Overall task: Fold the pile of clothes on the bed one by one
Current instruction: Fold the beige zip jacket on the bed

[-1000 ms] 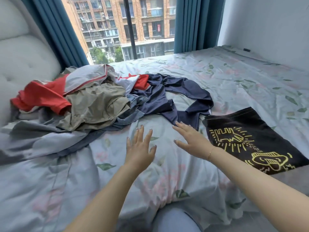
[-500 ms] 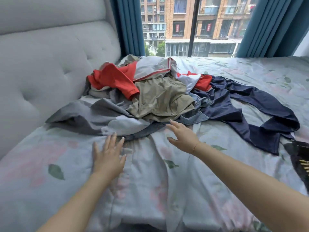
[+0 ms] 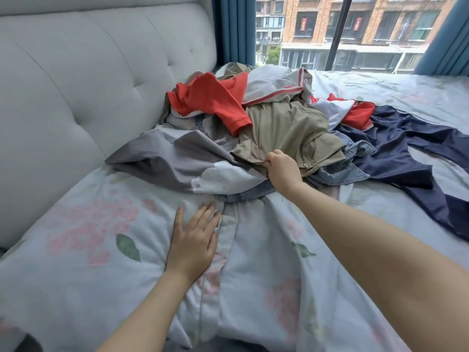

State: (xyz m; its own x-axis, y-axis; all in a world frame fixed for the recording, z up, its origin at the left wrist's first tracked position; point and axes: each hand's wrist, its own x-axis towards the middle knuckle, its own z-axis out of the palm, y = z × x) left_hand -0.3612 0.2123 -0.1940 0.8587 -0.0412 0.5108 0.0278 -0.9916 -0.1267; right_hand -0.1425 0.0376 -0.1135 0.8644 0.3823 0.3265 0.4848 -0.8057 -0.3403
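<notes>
A pile of clothes lies on the bed (image 3: 76,250) near the headboard. On top of the pile sits a khaki garment (image 3: 289,133), and my right hand (image 3: 281,168) grips its near edge with curled fingers. A red shirt (image 3: 210,100) and a white garment with red trim (image 3: 271,85) lie behind it. Under the khaki garment a denim piece (image 3: 340,174) shows, and a navy garment (image 3: 406,153) spreads to the right. My left hand (image 3: 195,240) rests flat on the floral bedcover, fingers straight, in front of the pile.
A grey tufted headboard (image 3: 76,85) rises at the left. A grey and white pillowcase (image 3: 177,168) lies against the pile's left side. Blue curtains (image 3: 233,29) frame a window at the back. Floral bedcover stretches to the right and toward me.
The view has swung left and closer to the pile. My right hand has reached forward and taken hold of the khaki garment's edge. My left hand has settled flat on the bedcover.
</notes>
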